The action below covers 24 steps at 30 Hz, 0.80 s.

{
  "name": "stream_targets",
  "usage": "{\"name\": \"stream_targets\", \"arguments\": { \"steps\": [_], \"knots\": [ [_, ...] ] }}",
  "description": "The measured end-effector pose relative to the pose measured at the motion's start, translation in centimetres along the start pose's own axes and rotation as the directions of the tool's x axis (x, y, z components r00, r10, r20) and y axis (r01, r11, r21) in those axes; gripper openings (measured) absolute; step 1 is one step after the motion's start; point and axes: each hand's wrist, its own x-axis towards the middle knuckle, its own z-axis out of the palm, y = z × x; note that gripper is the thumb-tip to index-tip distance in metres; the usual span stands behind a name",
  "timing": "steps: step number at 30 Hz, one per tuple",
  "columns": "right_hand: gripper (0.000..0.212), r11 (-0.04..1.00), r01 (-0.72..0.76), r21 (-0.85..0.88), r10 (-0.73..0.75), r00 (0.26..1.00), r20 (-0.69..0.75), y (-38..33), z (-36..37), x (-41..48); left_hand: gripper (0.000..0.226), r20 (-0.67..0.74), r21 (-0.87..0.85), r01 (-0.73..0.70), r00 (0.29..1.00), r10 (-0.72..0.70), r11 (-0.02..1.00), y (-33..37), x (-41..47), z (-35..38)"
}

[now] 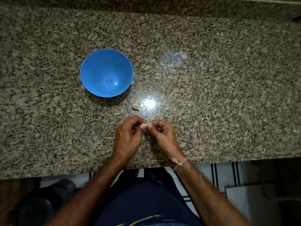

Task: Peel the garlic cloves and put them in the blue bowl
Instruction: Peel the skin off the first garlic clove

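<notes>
- A speckled granite bench filled the view from above, with a person standing at its near edge.
- Both hands met just inside that near edge, around its middle. The left hand and right hand had their fingers curled and thumb tips almost touching, pinching a small pale garlic clove between them. The clove was mostly hidden, so how much skin remained could not be told. Gripping from both sides suits picking the skin apart with the nails.
- A loose clove lay on the bench just beyond the hands, apparently waiting its turn.
- The blue bowl stood further back and to the left, within easy reach. Nothing showed inside it, so the task seemed at an early stage.
- A thread band circled the right wrist.
</notes>
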Motion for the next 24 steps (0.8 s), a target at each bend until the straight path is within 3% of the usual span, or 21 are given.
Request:
{"name": "stream_targets", "arguments": {
  "steps": [4,6,8,10,11,12,13,15,16,17,18,19,21,22,23,24],
  "knots": [
    [0.026,0.936,0.158,-0.316,-0.184,0.981,-0.054,-0.2,1.1,-0.5,0.024,0.013,0.094,-0.075,0.997,0.074,0.993,0.4,-0.2,0.8],
    [0.029,0.849,0.259,-0.46,-0.308,0.951,-0.034,-0.4,1.3,-0.4,0.027,0.053,0.053,-0.01,0.999,0.007,0.999,0.5,-0.2,1.0],
    [0.03,0.743,0.344,-0.574,-0.406,0.914,0.023,-0.3,1.0,-0.1,0.03,0.189,-0.167,0.226,0.963,-0.193,0.96,0.4,0.1,0.9],
    [0.029,0.634,0.389,-0.669,-0.462,0.883,0.077,-0.2,0.6,0.2,0.031,0.39,-0.411,0.517,0.844,-0.368,0.751,0.1,0.4,0.8],
    [0.029,0.606,0.392,-0.692,-0.466,0.88,0.091,-0.3,0.5,0.2,0.031,0.449,-0.442,0.588,0.799,-0.4,0.678,0.1,0.6,0.6],
    [0.03,0.623,0.373,-0.687,-0.437,0.895,0.09,-0.3,0.4,0.3,0.031,0.46,-0.437,0.587,0.797,-0.392,0.681,0.2,0.5,0.6],
    [0.03,0.69,0.321,-0.649,-0.365,0.928,0.071,-0.3,0.2,0.3,0.031,0.418,-0.382,0.517,0.836,-0.356,0.766,0.3,0.4,0.7],
    [0.03,0.898,0.104,-0.427,-0.093,0.995,0.048,-0.4,0.0,0.5,0.029,0.258,-0.105,0.223,0.947,-0.19,0.969,0.1,0.0,0.6],
    [0.03,0.935,0.017,-0.355,0.003,0.998,0.057,-0.5,-0.2,0.6,0.027,0.219,-0.009,0.123,0.969,-0.118,0.992,-0.1,-0.1,0.6],
    [0.029,0.936,0.01,-0.352,0.016,0.997,0.07,-0.5,-0.2,0.6,0.027,0.222,-0.018,0.125,0.968,-0.118,0.992,-0.2,-0.1,0.7],
    [0.027,0.902,0.081,-0.424,-0.055,0.996,0.074,-0.4,-0.1,0.5,0.027,0.262,-0.136,0.23,0.947,-0.189,0.964,-0.2,0.0,0.7],
    [0.026,0.812,0.201,-0.548,-0.184,0.979,0.087,-0.3,0.0,0.5,0.027,0.33,-0.305,0.387,0.9,-0.284,0.87,0.0,0.3,0.7],
    [0.025,0.587,0.385,-0.712,-0.419,0.897,0.14,-0.1,0.2,0.5,0.029,0.494,-0.493,0.644,0.761,-0.42,0.586,0.3,0.7,0.6],
    [0.025,0.538,0.411,-0.736,-0.458,0.875,0.155,0.0,0.3,0.6,0.031,0.537,-0.506,0.698,0.715,-0.447,0.507,0.5,0.7,0.5],
    [0.026,0.556,0.4,-0.729,-0.437,0.887,0.153,0.0,0.1,0.7,0.031,0.536,-0.496,0.696,0.716,-0.447,0.519,0.6,0.6,0.5],
    [0.028,0.663,0.336,-0.669,-0.34,0.931,0.13,-0.1,-0.1,0.8,0.031,0.473,-0.433,0.614,0.778,-0.413,0.66,0.4,0.4,0.5]
  ]
}}
